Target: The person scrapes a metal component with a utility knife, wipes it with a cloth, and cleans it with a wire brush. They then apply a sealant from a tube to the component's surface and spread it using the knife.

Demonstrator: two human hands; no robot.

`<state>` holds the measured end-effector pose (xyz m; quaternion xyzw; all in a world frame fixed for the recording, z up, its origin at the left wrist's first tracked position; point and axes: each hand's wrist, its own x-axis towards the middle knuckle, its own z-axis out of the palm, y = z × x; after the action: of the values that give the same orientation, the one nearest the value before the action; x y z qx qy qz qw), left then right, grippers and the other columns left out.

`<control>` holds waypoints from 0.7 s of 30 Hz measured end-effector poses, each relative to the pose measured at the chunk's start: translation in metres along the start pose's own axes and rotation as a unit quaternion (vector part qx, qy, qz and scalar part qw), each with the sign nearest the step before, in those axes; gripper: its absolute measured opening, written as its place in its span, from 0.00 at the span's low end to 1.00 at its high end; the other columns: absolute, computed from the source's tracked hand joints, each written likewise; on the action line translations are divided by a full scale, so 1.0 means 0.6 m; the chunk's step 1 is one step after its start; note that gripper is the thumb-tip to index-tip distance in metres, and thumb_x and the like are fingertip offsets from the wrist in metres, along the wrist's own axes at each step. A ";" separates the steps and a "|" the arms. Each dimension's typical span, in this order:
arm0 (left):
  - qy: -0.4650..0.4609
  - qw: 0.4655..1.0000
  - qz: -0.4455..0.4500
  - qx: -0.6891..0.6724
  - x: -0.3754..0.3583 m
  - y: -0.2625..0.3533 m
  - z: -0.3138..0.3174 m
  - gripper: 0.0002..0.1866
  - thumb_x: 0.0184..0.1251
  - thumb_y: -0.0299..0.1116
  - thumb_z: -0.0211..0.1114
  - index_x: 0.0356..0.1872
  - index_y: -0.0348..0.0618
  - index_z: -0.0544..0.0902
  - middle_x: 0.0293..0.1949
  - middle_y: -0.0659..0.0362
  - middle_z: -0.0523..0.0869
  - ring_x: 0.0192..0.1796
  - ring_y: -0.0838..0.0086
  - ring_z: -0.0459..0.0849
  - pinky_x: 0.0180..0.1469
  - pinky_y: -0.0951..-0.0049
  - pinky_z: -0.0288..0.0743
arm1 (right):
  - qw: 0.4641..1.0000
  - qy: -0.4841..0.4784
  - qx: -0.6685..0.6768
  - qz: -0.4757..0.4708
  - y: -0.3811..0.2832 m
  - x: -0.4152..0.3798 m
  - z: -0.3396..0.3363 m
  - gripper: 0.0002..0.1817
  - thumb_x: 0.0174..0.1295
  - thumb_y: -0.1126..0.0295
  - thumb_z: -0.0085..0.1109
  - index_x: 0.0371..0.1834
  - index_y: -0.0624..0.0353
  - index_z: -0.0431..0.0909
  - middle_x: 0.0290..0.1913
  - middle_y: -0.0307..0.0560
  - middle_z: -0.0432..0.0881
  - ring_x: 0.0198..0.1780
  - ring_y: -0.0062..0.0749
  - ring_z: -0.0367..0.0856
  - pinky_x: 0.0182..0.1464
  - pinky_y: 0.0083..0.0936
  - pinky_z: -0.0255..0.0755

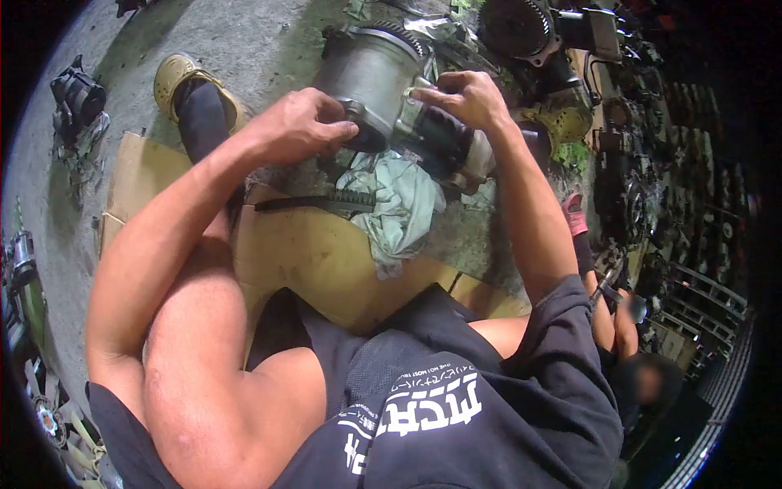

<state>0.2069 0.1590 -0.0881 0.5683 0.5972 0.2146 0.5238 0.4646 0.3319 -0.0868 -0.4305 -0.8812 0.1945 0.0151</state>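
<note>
A grey metal cylindrical machine part (371, 77) with a toothed gear at its far end stands on the floor before me. A smaller black cylinder (436, 134) is beside it on the right. My left hand (305, 126) is closed at the near left end of the grey part, thumb and fingers around a small piece that they mostly hide. At the right side of the part, my right hand (471, 98) pinches near a small metal fitting (415, 91). Closer to me lie a pale crumpled rag (395, 212) and a black wire brush (318, 200).
Flattened cardboard (326, 261) lies under my legs. A round toothed housing (517, 31) and other greasy parts are at the upper right. Another dark part (79, 94) lies at the far left. A person (623, 326) sits at the right, near metal racks (700, 301).
</note>
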 end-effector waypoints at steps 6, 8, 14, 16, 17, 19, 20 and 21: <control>0.005 1.000 0.006 0.006 -0.002 0.004 -0.002 0.21 0.73 0.45 0.65 0.34 0.32 0.84 0.28 0.59 0.86 0.33 0.78 0.83 0.40 0.71 0.76 | 0.998 -0.048 0.012 0.035 -0.005 0.008 -0.007 0.41 0.48 0.27 0.67 0.45 0.56 0.91 0.40 0.55 0.90 0.45 0.45 0.90 0.53 0.37 0.81; 0.002 1.000 0.009 -0.004 0.000 0.005 0.001 0.21 0.72 0.45 0.65 0.34 0.32 0.84 0.28 0.59 0.85 0.33 0.78 0.83 0.40 0.72 0.76 | 0.994 0.090 -0.001 0.064 0.003 0.009 0.010 0.40 0.49 0.27 0.67 0.43 0.56 0.91 0.39 0.54 0.90 0.44 0.45 0.90 0.53 0.36 0.80; 0.016 0.999 0.017 -0.024 0.001 0.000 0.005 0.22 0.68 0.45 0.66 0.37 0.29 0.87 0.29 0.52 0.89 0.33 0.69 0.87 0.40 0.66 0.80 | 0.998 -0.004 0.014 0.054 0.006 0.015 0.009 0.33 0.53 0.33 0.70 0.37 0.57 0.90 0.34 0.49 0.89 0.36 0.37 0.86 0.45 0.33 0.78; 0.015 1.000 0.023 0.014 0.000 0.000 0.001 0.22 0.69 0.45 0.66 0.38 0.29 0.87 0.30 0.51 0.89 0.34 0.70 0.87 0.40 0.66 0.80 | 0.999 0.035 0.000 0.031 0.015 0.019 0.010 0.33 0.54 0.33 0.69 0.36 0.57 0.91 0.35 0.48 0.90 0.35 0.37 0.86 0.45 0.33 0.78; 0.016 1.000 0.021 0.014 -0.001 -0.001 -0.001 0.22 0.69 0.45 0.66 0.38 0.29 0.87 0.30 0.51 0.89 0.34 0.70 0.87 0.40 0.66 0.80 | 0.996 -0.080 0.019 0.023 0.013 0.022 0.004 0.34 0.54 0.33 0.68 0.38 0.57 0.91 0.38 0.48 0.91 0.37 0.39 0.87 0.47 0.34 0.78; 0.017 1.000 0.024 0.003 -0.001 0.001 -0.001 0.22 0.69 0.45 0.66 0.38 0.29 0.87 0.30 0.51 0.89 0.34 0.69 0.87 0.40 0.66 0.80 | 0.992 -0.108 0.041 0.053 0.005 0.019 -0.004 0.41 0.48 0.26 0.66 0.45 0.55 0.91 0.41 0.54 0.90 0.46 0.45 0.89 0.53 0.36 0.81; 0.016 1.000 0.025 0.003 -0.001 0.003 0.001 0.22 0.69 0.45 0.66 0.38 0.29 0.87 0.30 0.51 0.89 0.34 0.69 0.87 0.40 0.66 0.80 | 0.997 -0.008 0.031 0.064 0.012 0.017 0.005 0.40 0.48 0.26 0.67 0.43 0.55 0.91 0.40 0.54 0.90 0.45 0.44 0.89 0.52 0.35 0.81; 0.012 1.000 0.011 -0.005 -0.001 0.004 0.001 0.22 0.69 0.45 0.66 0.38 0.29 0.87 0.30 0.51 0.89 0.34 0.69 0.87 0.41 0.66 0.80 | 0.993 0.091 0.022 0.074 0.019 0.017 0.015 0.40 0.48 0.26 0.67 0.42 0.55 0.91 0.39 0.53 0.90 0.43 0.44 0.89 0.51 0.35 0.81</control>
<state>0.2087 0.1591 -0.0860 0.5692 0.5963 0.2303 0.5171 0.4651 0.3429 -0.1003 -0.5104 -0.8373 0.1743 0.0897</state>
